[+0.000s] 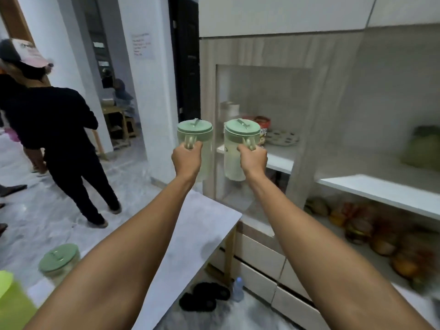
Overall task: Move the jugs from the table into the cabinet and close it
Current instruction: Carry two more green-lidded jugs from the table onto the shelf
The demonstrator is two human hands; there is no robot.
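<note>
Both hands are closed around handles. The left hand [187, 154] grips the moulded loop handle of a translucent cylindrical plastic jug with a flat mint-green lid [195, 132]. The right hand [253, 158] grips the handle of a matching second jug [238, 139]. I see both held upright in the air, side by side and apart, in front of the pale wood-grain cabinet [333, 91].

The second jug shows against the cabinet's framed glass panel [273, 91]; I can't tell if that door is open. Behind the glass is a smooth white shelf [281, 160] with a patterned round plate [283, 138] and a red packet [263, 125].

Third jug [59, 260], same type, stands on the grey marble-look table [190, 234] at lower left, near a blurred lime-green plastic item [12, 301]. Black slippers [204, 296] and a small clear bottle [238, 287] are on the floor by the table leg.
</note>
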